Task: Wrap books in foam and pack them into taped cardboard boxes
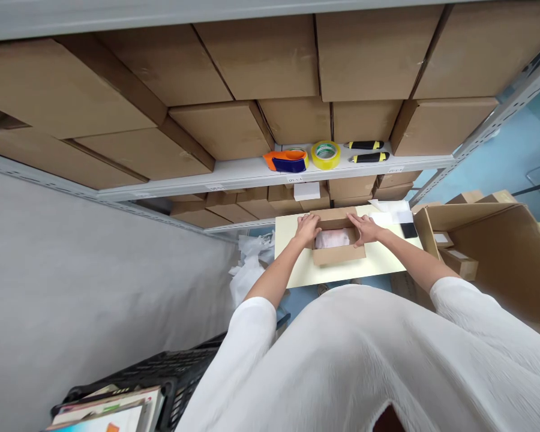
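Observation:
A small open cardboard box (339,257) sits on a pale yellow board, its flaps raised or folded outward. Inside it lies a pinkish-white wrapped item (332,239), whose contents I cannot make out. My left hand (308,228) grips the back left corner of the box, fingers bent over its edge. On the opposite side, my right hand (365,230) holds the right wall near the back corner, with the thumb lower down and the fingers at the top edge. Neither hand touches the wrapped item.
Cardboard boxes (256,57) fill the shelves ahead. An orange tape dispenser (287,160), a yellow tape roll (326,155) and two cutters (369,157) lie on the shelf (247,172). A dark flat object (408,230) and papers lie on the board (306,273). A large carton (499,240) stands right.

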Tool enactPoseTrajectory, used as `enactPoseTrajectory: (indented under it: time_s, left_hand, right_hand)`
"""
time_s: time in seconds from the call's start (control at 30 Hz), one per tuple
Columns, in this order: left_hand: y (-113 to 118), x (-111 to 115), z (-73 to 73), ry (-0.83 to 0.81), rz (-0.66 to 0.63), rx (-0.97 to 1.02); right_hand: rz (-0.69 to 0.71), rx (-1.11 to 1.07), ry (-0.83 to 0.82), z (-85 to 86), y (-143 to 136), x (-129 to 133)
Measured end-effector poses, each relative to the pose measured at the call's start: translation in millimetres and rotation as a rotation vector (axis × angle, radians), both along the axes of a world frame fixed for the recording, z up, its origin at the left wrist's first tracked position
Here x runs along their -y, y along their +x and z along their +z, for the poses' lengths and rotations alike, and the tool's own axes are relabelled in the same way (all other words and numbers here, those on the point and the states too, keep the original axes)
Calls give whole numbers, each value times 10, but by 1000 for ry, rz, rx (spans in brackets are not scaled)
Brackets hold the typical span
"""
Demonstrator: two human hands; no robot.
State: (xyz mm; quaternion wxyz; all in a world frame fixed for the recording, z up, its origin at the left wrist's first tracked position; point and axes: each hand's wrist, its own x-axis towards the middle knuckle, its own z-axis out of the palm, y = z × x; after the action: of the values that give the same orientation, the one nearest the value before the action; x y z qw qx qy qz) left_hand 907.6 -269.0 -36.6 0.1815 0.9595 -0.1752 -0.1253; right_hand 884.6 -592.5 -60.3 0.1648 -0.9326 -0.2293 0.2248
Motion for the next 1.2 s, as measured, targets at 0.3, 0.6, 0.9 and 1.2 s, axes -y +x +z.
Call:
enactPoseTrajectory:
  time_s: [0.3, 0.6, 0.9, 1.2]
  left_hand:
    - [-297, -613, -424, -512, 494, 147]
    - [-447, -785, -768, -879, 751, -186]
    - [-405, -472, -734, -752, 619, -146]
    - [-360, -270, -718, -596, 409, -109]
  right_hand:
    - [-146, 96, 86, -27, -70, 256]
    - [-863, 62, 630, -218, -86, 528]
    - [-818, -98, 710, -263, -29, 270]
    - [-694, -23, 472, -345, 64, 40]
